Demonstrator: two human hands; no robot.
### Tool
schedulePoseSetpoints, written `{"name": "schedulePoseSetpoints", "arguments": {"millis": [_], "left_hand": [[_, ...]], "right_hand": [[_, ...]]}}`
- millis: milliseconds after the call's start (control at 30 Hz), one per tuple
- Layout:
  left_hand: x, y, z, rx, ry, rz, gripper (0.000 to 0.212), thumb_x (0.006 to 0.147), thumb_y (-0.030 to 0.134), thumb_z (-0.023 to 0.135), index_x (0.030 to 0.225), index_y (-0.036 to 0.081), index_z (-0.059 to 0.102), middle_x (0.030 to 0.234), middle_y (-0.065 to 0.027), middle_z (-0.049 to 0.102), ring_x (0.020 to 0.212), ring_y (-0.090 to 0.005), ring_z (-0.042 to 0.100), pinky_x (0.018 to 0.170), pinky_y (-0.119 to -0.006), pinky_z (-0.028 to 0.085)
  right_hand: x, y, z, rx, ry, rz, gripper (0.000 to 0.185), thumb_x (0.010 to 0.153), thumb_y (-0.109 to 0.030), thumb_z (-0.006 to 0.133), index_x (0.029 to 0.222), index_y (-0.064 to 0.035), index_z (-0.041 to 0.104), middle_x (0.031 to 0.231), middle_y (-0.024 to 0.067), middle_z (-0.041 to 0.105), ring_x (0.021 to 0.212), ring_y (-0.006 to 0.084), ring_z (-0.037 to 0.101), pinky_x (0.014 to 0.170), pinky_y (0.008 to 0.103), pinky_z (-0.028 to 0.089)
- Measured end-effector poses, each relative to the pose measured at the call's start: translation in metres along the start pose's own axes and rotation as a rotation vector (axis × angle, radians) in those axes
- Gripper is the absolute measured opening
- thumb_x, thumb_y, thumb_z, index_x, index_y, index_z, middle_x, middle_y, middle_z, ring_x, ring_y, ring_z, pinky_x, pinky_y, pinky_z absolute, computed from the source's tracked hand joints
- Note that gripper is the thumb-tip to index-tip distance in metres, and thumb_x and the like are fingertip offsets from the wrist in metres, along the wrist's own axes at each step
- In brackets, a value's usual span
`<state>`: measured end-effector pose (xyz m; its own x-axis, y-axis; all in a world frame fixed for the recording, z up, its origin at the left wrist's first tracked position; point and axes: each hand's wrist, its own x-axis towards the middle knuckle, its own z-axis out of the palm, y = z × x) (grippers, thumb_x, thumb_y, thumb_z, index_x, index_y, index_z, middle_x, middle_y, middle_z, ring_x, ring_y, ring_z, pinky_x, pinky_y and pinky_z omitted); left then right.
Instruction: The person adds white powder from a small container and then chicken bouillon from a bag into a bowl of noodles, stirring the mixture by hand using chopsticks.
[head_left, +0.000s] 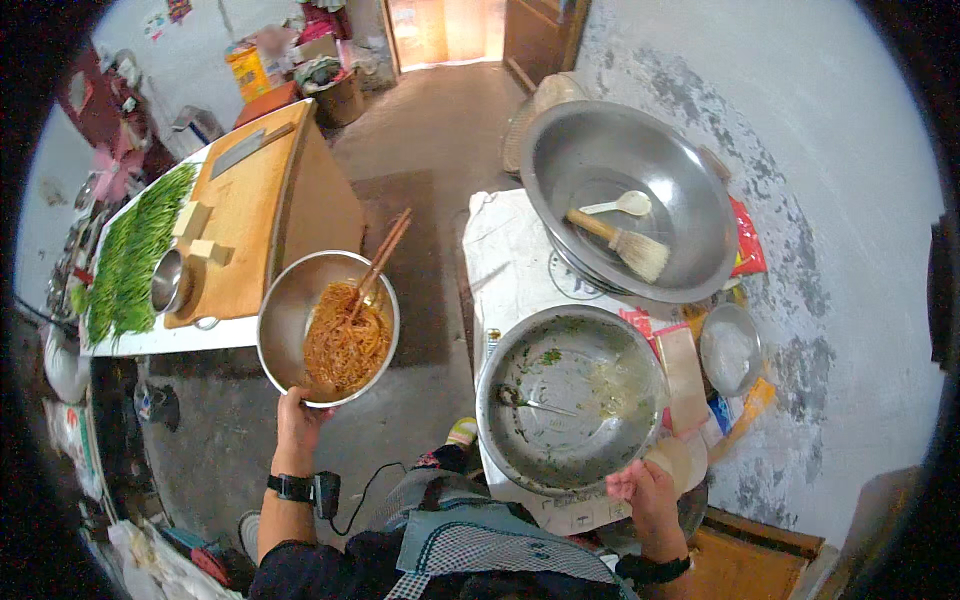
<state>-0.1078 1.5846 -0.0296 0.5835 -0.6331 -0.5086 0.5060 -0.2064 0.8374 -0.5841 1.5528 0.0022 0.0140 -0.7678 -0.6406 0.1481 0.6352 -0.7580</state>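
Note:
My left hand (301, 421) grips the near rim of a steel bowl (281, 330), held over the floor. Brown noodles (346, 345) lie inside it, with a pair of wooden chopsticks (384, 251) leaning out over the far rim. At the near right edge of a wide steel basin (499, 442) is my right hand (642, 484), its fingers curled; whether it touches the rim or holds anything is unclear. That basin contains a metal spoon (551, 408), green scraps and some pale residue.
A larger basin (675, 172) with a brush (637, 255) and white spoon (634, 203) stands at upper right. At left, a table carries a cutting board (247, 202), a cleaver (238, 154), pale blocks (192, 220), green vegetables (139, 255) and a small metal bowl (168, 281).

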Motion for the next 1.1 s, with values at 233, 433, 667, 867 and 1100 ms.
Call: {"name": "schedulePoseSetpoints", "arguments": {"millis": [233,433,667,867,1100], "left_hand": [[0.03,-0.035,0.068,-0.019,-0.198,-0.154,0.032,0.078,0.014,0.038,0.102,-0.005,0.045,0.093,-0.0148,0.057,0.073,-0.0219,0.057,0.055,-0.032,0.047],[0.058,-0.055,0.091,0.008,-0.352,-0.14,0.022,0.078,0.015,0.04,0.086,-0.003,0.048,0.085,-0.0162,0.056,0.064,-0.0255,0.053,0.049,-0.033,0.042],[0.072,-0.064,0.11,-0.068,-0.245,-0.225,0.028,0.079,0.016,0.043,0.1,-0.001,0.048,0.091,-0.0092,0.056,0.069,-0.0188,0.055,0.05,-0.029,0.043],[0.106,-0.073,0.058,-0.038,-0.229,-0.207,0.035,0.077,0.023,0.047,0.101,-0.002,0.05,0.099,-0.0124,0.058,0.085,-0.023,0.058,0.066,-0.033,0.05],[0.047,-0.039,0.081,0.083,-0.106,-0.151,0.031,0.088,0.022,0.045,0.108,-0.002,0.049,0.101,-0.0105,0.053,0.085,-0.0238,0.048,0.075,-0.039,0.039]], "right_hand": [[0.007,-0.029,-0.01,-0.049,0.142,-0.029,0.024,0.09,-0.021,0.044,0.084,-0.0006,0.054,0.076,0.0108,0.061,0.066,0.0151,0.059,0.065,0.0277,0.05],[0.031,-0.077,-0.021,0.11,0.306,-0.131,0.026,0.089,-0.024,0.046,0.08,-0.0014,0.055,0.077,0.0109,0.061,0.067,0.0187,0.06,0.067,0.0309,0.05],[0.125,-0.121,-0.084,0.261,0.341,-0.14,0.028,0.085,-0.034,0.05,0.082,-0.0063,0.053,0.075,0.0084,0.06,0.071,0.0168,0.058,0.062,0.0292,0.045],[0.255,-0.153,-0.144,0.353,0.327,-0.276,0.026,0.083,-0.032,0.05,0.091,-0.0076,0.049,0.091,0.0089,0.054,0.083,0.0193,0.056,0.063,0.0313,0.043],[0.371,-0.164,-0.18,0.341,0.475,-0.257,0.032,0.083,-0.026,0.049,0.103,-0.0023,0.045,0.093,0.0087,0.053,0.077,0.0181,0.054,0.066,0.0313,0.043]]}}
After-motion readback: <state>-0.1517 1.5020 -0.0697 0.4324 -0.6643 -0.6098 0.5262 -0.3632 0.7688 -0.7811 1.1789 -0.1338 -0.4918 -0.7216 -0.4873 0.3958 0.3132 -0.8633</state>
